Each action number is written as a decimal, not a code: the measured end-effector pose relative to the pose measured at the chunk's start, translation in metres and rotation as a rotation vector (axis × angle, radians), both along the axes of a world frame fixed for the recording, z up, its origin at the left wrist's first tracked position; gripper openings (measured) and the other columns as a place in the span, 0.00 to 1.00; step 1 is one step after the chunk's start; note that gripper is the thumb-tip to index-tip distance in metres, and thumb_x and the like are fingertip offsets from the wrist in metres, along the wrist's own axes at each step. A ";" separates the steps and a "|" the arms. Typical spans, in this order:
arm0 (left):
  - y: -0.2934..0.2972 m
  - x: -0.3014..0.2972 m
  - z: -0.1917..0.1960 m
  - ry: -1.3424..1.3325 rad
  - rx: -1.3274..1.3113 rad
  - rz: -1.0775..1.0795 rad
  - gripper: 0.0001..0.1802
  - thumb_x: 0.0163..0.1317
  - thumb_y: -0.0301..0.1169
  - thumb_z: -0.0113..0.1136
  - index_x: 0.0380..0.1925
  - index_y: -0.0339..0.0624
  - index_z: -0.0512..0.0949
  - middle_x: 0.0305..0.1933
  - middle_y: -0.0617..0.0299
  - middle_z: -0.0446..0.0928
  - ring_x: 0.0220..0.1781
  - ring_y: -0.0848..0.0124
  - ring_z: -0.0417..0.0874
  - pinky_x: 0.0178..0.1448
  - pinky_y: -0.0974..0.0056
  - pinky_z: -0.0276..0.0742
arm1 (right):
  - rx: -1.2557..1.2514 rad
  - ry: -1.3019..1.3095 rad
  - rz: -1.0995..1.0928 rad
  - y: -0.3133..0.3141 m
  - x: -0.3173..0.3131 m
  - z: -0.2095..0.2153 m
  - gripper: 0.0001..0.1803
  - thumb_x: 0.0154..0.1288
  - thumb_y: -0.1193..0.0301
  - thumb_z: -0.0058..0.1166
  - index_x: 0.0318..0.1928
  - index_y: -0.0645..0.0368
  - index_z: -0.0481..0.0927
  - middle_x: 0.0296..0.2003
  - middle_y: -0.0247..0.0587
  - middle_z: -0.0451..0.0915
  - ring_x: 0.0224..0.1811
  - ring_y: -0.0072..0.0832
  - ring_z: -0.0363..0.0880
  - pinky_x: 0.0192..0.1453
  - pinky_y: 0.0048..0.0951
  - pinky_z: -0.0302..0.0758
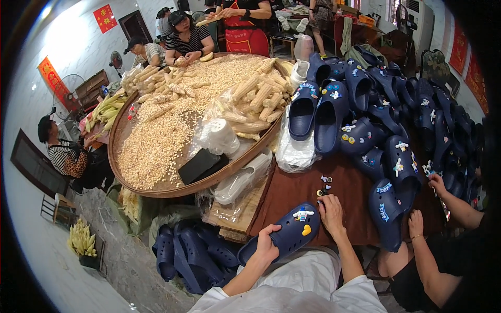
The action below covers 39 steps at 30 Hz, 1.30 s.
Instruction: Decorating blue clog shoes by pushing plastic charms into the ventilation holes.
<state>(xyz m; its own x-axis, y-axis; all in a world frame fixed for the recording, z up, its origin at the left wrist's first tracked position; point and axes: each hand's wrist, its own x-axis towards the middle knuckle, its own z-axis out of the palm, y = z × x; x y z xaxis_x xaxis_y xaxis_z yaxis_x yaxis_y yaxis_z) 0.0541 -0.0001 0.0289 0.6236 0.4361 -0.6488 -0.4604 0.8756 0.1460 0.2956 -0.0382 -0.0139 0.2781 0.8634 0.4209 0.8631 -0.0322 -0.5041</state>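
Note:
In my left hand (266, 247) is a navy clog (288, 241), its toe raised and pointing right. My thumb lies over its upper, with the fingers hidden beneath. A white cartoon charm (302, 213) and a yellow heart charm (307, 229) sit in the clog's holes. My right hand (331, 212) is beside the toe, over the brown cloth (297, 185), its fingertips closed together. Whatever they pinch is too small to make out. Close to those fingertips lie several small shoe charms (326, 182).
Decorated navy clogs (360, 86) pile up at the right, where another person's hands (416, 224) work. A round tray (116, 169) of corn kernels and cobs stands far left. More navy clogs (190, 250) are low at my left. Bagged white shoes (242, 180) lie by the tray.

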 end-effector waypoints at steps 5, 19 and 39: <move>-0.006 0.000 -0.001 -0.005 0.048 0.023 0.22 0.59 0.32 0.54 0.51 0.30 0.75 0.52 0.44 0.81 0.53 0.53 0.83 0.64 0.51 0.76 | 0.009 0.038 0.010 -0.007 0.002 -0.005 0.11 0.60 0.80 0.55 0.44 0.60 0.77 0.37 0.47 0.75 0.40 0.44 0.76 0.46 0.42 0.73; 0.001 0.014 0.013 0.212 0.310 0.044 0.20 0.61 0.29 0.57 0.52 0.33 0.75 0.51 0.52 0.81 0.51 0.62 0.84 0.60 0.58 0.79 | 0.047 0.484 0.198 -0.004 -0.038 0.084 0.12 0.62 0.78 0.58 0.46 0.61 0.80 0.39 0.41 0.79 0.41 0.33 0.80 0.43 0.30 0.76; 0.004 0.006 0.020 -0.110 0.114 0.194 0.26 0.62 0.32 0.49 0.58 0.26 0.70 0.59 0.40 0.76 0.59 0.50 0.80 0.68 0.47 0.72 | 0.001 0.455 0.021 -0.019 -0.053 0.082 0.10 0.61 0.76 0.61 0.44 0.59 0.82 0.35 0.40 0.78 0.37 0.33 0.81 0.39 0.32 0.77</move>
<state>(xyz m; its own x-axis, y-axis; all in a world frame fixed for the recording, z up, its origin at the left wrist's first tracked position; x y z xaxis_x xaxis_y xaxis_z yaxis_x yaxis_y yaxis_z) 0.0603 0.0036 0.0489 0.5855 0.6207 -0.5215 -0.6367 0.7502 0.1780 0.2423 -0.0571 0.0686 0.4173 0.8705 0.2610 0.5545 -0.0164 -0.8320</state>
